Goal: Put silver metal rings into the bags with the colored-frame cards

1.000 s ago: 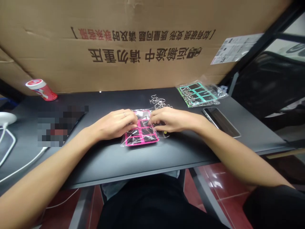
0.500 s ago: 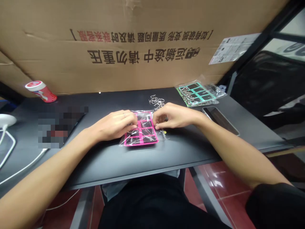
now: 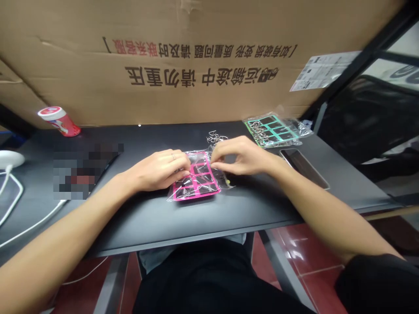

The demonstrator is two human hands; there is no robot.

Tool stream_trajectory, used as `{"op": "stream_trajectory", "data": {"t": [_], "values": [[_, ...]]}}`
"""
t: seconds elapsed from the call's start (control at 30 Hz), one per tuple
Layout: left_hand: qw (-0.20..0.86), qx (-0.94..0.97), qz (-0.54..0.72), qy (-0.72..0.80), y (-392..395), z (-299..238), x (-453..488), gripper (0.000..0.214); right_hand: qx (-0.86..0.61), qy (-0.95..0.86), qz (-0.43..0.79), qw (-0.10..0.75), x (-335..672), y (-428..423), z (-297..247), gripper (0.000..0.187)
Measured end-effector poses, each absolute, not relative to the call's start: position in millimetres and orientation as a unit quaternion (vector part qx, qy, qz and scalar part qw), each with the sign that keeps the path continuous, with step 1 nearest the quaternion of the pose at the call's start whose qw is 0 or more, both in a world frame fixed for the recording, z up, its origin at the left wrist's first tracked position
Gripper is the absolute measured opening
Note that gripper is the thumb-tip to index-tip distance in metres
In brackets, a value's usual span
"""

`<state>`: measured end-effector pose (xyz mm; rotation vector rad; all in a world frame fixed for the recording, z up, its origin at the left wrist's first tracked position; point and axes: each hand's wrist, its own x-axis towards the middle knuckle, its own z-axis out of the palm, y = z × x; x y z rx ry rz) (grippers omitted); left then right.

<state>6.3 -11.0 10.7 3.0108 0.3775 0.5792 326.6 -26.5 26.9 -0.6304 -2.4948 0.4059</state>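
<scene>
Near edge of dark desk (image 3: 196, 222), seen from above; at its middle, flat on the surface, pink packet (image 3: 196, 185): a pink grid card in a clear bag. Left hand (image 3: 160, 170) on the packet's left side, fingers (image 3: 181, 168) curled close together and closed on that edge; right hand (image 3: 244, 158) at the far right corner, fingers (image 3: 218, 163) pinching the clear plastic. White cable (image 3: 19, 205) at far left; phone (image 3: 303, 168) lying right of the hands. Just beyond the hands, loose metal rings (image 3: 216, 138); farther right, green packet (image 3: 273, 131); far left, red can (image 3: 59, 122). Behind everything, cardboard box (image 3: 196, 52).
</scene>
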Motion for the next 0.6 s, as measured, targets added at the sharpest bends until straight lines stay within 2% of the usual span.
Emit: {"op": "stream_trajectory", "data": {"t": [0.1, 0.27, 0.43, 0.6], "values": [[0.022, 0.972, 0.204, 0.111, -12, 12, 8, 0.005, -0.133, -0.945, 0.186, 0.233, 312, -37, 19, 0.024], [0.017, 0.968, 0.223, 0.112, -12, 15, 8, 0.007, -0.096, -0.972, 0.129, 0.174, 293, -38, 0, 0.045], [0.009, 0.971, 0.217, 0.100, -13, 14, 11, 0.006, -0.122, -0.981, 0.071, 0.129, 282, -37, -4, 0.037], [0.002, 0.971, 0.215, 0.104, -13, 13, 11, 0.004, -0.108, -0.981, 0.022, 0.163, 279, -32, -9, 0.029]]}}
